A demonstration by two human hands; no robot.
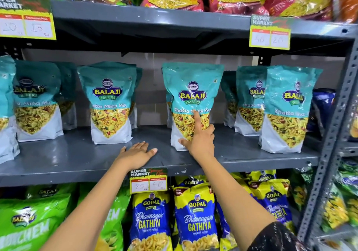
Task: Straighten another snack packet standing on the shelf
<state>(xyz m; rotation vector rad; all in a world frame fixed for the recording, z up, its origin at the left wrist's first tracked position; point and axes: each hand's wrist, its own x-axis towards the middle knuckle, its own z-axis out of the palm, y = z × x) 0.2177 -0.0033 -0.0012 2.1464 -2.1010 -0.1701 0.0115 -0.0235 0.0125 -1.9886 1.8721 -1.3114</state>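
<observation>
Teal Khatta Mitha Mix pouch (190, 96) stands upright on the grey middle shelf (77, 158), a little right of centre, with a gap on either side before the neighbouring pouch on the left (110, 103) and the pair of pouches on the right (271, 103). Right hand (201, 136) is against its front: the index finger points straight up over the printed window, the thumb lies across the white lower corner, and the other fingers curl at the pouch's right edge, so the hand reads as pressing and lightly cupping the pouch, not clamped round it. Left hand (137, 153) lies flat, palm down and fingers spread, on bare shelf just left of the pouch, holding nothing. Both forearms reach up and forward from below, the right one crossing the price tag (148, 180) clipped to the shelf lip. To steady or square this pouch well, I judge the push should stay low near its base and gentle, since a tall soft bag tips backward easily; the flat left hand serves as a brace
</observation>
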